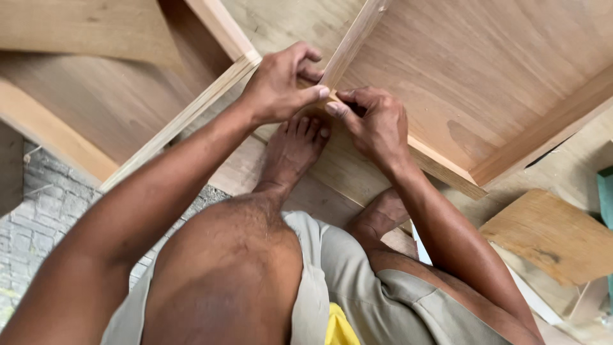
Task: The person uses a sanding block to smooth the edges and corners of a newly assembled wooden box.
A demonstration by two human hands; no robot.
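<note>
Strip (pixel 350 43) of thin wood trim stands on edge at the near corner of the plywood panel (pixel 485 70). Left hand (pixel 278 83) and right hand (pixel 377 121) both pinch its near end. Looks light, whippy, splinter-prone; best gripped low, close to the panel.

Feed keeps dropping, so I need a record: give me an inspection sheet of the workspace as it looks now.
Surface: plywood sheets on the ground, under a bare foot.
Job's things: thin wooden strip standing on edge against a framed plywood panel.
Clutter: plywood offcut at right; long batten at left.
Hands: left hand and right hand both pinch the strip's near end.
Cables: nothing seen.
Surroundings: grey paving lower left; green object at right edge.
</note>
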